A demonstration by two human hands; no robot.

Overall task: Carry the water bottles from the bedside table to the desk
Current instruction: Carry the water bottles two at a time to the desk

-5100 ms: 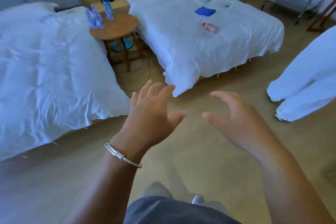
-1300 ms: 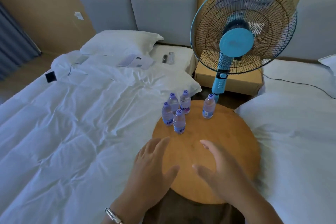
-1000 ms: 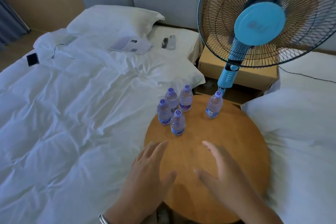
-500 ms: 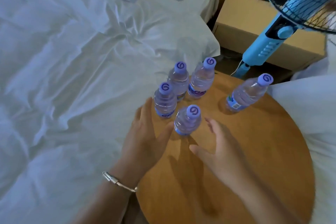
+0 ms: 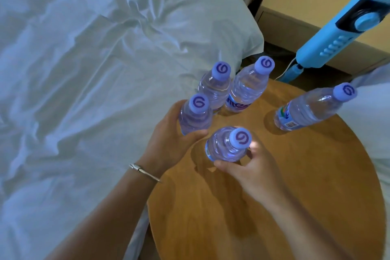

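Several small clear water bottles with purple caps stand on the round wooden bedside table (image 5: 295,207). My left hand (image 5: 168,133), with a bracelet on the wrist, wraps the left front bottle (image 5: 195,118) near the table's left edge. My right hand (image 5: 251,171) grips the near bottle (image 5: 226,145) from its near side. Behind them stand a back left bottle (image 5: 214,88) and a back middle bottle (image 5: 247,88) side by side. A far right bottle (image 5: 308,110) stands apart.
A bed with a rumpled white duvet (image 5: 84,91) fills the left, touching the table. A blue fan's stand (image 5: 337,34) rises behind the table, in front of a tan nightstand (image 5: 306,6). More white bedding (image 5: 375,116) lies on the right.
I have leaned closer over the table. Both hands were open beside the bottles half a second ago; now each has closed around one bottle.
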